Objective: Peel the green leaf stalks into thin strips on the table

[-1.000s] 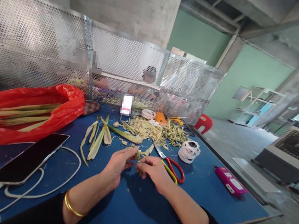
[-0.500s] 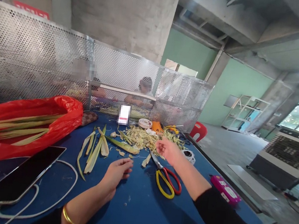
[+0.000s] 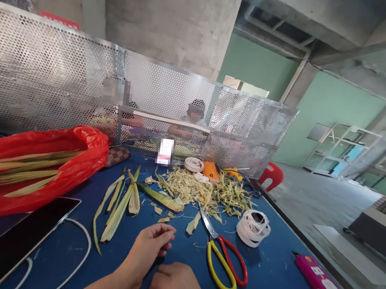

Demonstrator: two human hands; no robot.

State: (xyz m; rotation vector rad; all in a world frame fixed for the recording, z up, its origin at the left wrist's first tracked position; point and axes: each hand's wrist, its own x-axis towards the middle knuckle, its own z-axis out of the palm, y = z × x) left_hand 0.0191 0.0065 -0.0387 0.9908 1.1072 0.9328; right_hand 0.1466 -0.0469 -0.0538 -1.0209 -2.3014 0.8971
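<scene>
My left hand (image 3: 153, 246) is just above the blue table, thumb and fingers pressed together in a pinch; anything between them is too small to make out. Close below it is my right hand (image 3: 180, 285), its back to me and its fingers curled under, so what they hold, if anything, is hidden. Scissors (image 3: 219, 244) with one red and one yellow handle lie to the right of both hands. Beyond the hands are a heap of pale plant scraps (image 3: 189, 184) and a heap of small greenish knotted pieces (image 3: 234, 195). Long dry leaf strips (image 3: 122, 208) lie at left.
At left are a red plastic bag (image 3: 85, 151) of long leaves and a tablet-like device (image 3: 20, 241) with a white cable. A roll of white string (image 3: 253, 228) and a magenta box (image 3: 323, 283) are at right. A perforated metal screen (image 3: 168, 86) stands behind, people beyond it.
My right hand has drawn back from the scrap heap to beside my left hand. The view has shifted, showing the string roll and greenish pieces that my right arm covered.
</scene>
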